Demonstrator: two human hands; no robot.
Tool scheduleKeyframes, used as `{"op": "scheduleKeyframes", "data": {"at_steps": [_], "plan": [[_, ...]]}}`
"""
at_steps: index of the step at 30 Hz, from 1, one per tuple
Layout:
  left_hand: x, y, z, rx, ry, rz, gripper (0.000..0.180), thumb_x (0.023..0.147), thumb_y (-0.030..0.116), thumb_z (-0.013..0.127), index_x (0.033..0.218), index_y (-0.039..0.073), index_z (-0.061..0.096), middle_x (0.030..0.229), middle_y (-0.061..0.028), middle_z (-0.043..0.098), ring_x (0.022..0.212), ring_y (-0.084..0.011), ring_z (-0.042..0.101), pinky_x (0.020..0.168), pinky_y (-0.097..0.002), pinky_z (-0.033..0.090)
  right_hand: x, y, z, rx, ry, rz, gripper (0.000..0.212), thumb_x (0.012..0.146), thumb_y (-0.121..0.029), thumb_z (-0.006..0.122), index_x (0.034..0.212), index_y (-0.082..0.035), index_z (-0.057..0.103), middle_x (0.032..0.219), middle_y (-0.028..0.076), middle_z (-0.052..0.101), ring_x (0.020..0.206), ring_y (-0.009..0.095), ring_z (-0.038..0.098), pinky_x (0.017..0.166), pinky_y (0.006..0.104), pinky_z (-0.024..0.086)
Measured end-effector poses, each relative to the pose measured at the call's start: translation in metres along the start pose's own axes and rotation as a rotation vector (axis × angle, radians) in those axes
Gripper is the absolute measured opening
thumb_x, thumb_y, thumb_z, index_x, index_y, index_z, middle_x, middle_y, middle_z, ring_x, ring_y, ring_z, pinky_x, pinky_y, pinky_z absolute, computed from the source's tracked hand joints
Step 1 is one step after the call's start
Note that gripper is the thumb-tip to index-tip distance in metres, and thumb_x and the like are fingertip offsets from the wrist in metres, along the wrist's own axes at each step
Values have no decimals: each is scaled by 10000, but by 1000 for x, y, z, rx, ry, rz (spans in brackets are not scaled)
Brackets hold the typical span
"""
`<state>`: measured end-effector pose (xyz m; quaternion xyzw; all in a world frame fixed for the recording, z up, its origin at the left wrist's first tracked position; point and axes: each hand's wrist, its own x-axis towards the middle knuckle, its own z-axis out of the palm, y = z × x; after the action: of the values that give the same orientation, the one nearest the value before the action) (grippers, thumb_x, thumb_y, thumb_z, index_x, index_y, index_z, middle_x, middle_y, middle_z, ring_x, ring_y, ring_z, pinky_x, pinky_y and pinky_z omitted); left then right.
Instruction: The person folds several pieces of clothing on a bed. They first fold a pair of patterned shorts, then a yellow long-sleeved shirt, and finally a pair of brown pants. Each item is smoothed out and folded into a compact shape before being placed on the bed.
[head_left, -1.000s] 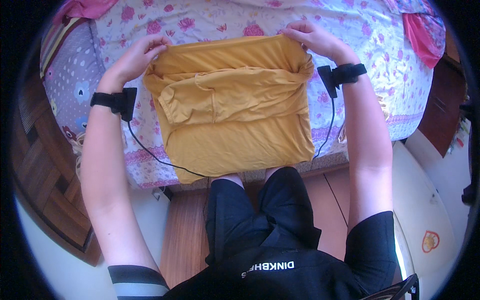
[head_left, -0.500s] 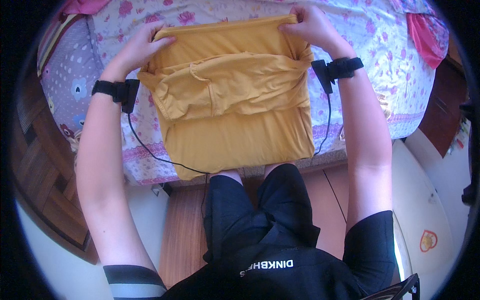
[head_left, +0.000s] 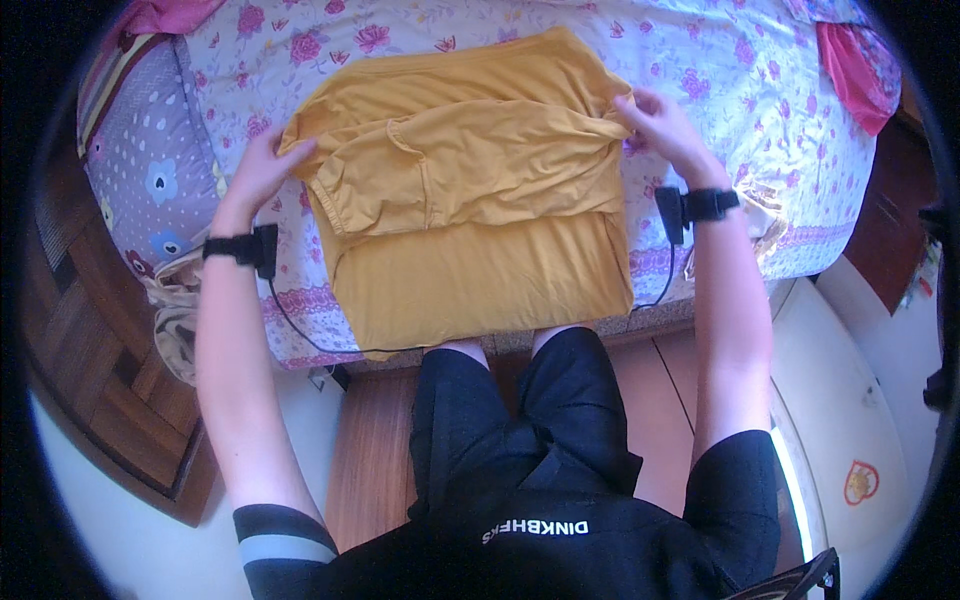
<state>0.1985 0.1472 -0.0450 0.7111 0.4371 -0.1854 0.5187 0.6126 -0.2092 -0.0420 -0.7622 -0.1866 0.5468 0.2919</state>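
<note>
A mustard-yellow shirt (head_left: 480, 270) lies on the bed, its sides folded in and its sleeves lying in a rumpled band across the middle. My left hand (head_left: 262, 168) pinches the shirt's left edge at the end of that band, thumb on top. On the opposite side, my right hand (head_left: 658, 128) has its fingers closed on the right edge of the cloth; its fingertips are partly hidden. The shirt's far edge lies loose and slightly rounded, and its near edge reaches the bed's front, just beyond my knees.
The bed carries a white floral sheet (head_left: 760, 130). A grey patterned pillow (head_left: 150, 150) lies at the left, pink cloth (head_left: 855, 75) at the far right. Black wrist straps (head_left: 712, 204) trail a thin cable (head_left: 300, 330) across the near side. Crumpled beige cloth (head_left: 178, 325) hangs at the left.
Both hands have let go of the shirt's far edge and come nearer, down to its two sides. The far edge has dropped and slackened onto the bed.
</note>
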Motion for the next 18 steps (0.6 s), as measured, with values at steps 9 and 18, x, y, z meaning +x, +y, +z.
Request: {"op": "scheduleKeyframes", "data": {"at_steps": [9, 18], "plan": [[-99, -106, 68, -323, -227, -272, 343, 962, 184, 682, 1256, 10, 640, 1091, -17, 717, 973, -97, 654, 855, -282, 529, -69, 110, 46, 63, 12, 96, 351, 968, -349, 680, 1076, -19, 734, 849, -46, 649, 771, 50, 555, 684, 260, 478], [-223, -142, 172, -369, -309, -310, 575, 850, 88, 799, 1357, -37, 559, 1269, -113, 681, 1162, -202, 632, 1005, -355, 498, -205, 221, 81, 89, -346, 265, 358, 873, -154, 817, 1170, 16, 710, 1041, 26, 745, 924, 85, 658, 851, 281, 543]]}}
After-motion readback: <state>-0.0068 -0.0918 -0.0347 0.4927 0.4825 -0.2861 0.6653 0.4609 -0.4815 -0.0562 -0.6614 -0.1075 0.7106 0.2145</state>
